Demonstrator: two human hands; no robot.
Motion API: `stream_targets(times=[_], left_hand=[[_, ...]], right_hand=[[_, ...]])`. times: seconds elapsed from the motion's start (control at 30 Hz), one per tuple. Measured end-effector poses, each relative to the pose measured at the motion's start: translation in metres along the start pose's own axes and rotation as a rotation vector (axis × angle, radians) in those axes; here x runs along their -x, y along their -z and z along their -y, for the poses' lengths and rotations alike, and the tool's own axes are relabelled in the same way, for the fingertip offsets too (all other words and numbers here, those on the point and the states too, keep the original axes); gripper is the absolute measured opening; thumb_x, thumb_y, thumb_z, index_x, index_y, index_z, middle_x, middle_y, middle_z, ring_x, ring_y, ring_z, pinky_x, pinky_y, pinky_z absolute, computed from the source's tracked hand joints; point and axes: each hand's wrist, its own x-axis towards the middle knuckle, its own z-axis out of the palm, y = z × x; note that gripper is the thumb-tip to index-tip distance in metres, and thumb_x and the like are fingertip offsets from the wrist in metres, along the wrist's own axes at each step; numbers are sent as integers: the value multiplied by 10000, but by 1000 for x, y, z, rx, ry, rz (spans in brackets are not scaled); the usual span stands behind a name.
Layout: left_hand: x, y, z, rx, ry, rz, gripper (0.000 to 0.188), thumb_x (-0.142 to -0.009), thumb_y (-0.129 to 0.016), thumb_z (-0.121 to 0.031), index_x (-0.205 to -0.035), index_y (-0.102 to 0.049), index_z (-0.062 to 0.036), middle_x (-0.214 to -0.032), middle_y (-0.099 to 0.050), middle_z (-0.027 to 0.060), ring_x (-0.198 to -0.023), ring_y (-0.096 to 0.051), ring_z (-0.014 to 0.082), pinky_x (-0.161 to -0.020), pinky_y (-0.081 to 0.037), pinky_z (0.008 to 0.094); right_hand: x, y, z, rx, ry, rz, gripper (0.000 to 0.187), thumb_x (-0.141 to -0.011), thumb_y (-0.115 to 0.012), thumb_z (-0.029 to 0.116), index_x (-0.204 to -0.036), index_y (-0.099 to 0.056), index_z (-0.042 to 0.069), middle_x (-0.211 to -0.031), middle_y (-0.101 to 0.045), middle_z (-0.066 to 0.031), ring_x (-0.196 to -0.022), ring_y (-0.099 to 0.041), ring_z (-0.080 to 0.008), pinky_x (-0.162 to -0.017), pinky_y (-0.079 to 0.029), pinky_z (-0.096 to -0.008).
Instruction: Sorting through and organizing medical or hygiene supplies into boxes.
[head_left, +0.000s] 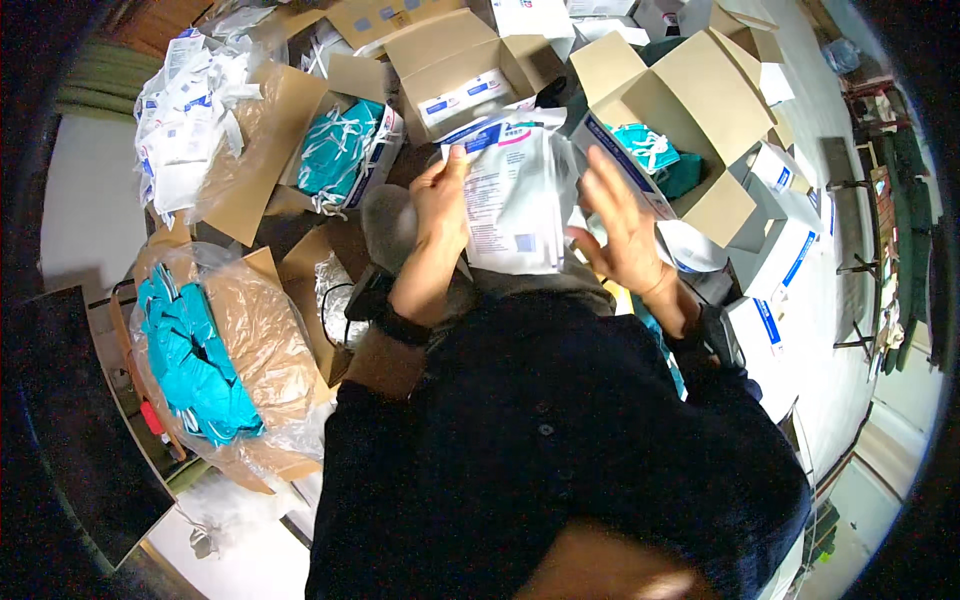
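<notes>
Upright in front of me is a white printed plastic pouch [515,200] with a blue band along its top; several seem to be stacked together. My left hand [440,205] grips its left edge, thumb on the front. To the right of the pouch, my right hand [620,220] is raised with its fingers apart, slightly blurred, holding nothing. Beyond the pouch stands an open cardboard box [450,50] with a white and blue label inside. Folded teal cloth with white ties [340,150] fills a box on the left, and similar teal bundles [680,172] lie in the right-hand box.
A heap of loose white pouches [190,130] sits in clear plastic at the far left. Below it, a plastic-lined carton [270,330] holds more teal cloth [195,360]. White boxes with blue stripes [785,255] stand at the right. A dark panel [85,420] borders the left.
</notes>
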Motion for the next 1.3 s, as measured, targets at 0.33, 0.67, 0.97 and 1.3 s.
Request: stream_targets(times=[0.33,0.67,0.97,1.3], left_hand=[[-41,-123,5,-211,61,373,354,-889,-658,-316,-934,-673,35,-833,-651,52,-735,-575,130,-622,-474,313],[-42,-133,9,-383,126,580,585,-926,-512,-490,-1261,-491,-11,-1223,-580,157,-1100,-577,242,-945,-443,380],[-47,-29,50,-482,268,375,350,-929,-548,-312,-1147,-576,-40,-1053,-667,117,-935,-648,193,-803,-505,312],[-29,-20,56,-404,289,389,265,-927,-566,-243,-1063,-628,-24,-959,-691,102,-833,-659,163,-729,-508,283]], right_hand=[[-7,61,-18,385,302,-19,428,-677,-596,70,-1100,-657,45,-1107,-643,-120,-749,-615,-206,-651,-503,-315],[63,49,-167,-111,-854,-407,186,-907,-603,87,-1003,-654,-64,-788,-679,-99,-701,-646,-140,-627,-505,-258],[68,53,-193,-329,-876,-773,149,-859,-661,119,-903,-677,-23,-739,-665,-76,-636,-644,-158,-583,-487,-252],[61,82,-176,-365,-701,-939,176,-853,-635,77,-960,-653,-62,-838,-676,-130,-753,-686,-226,-650,-535,-290]])
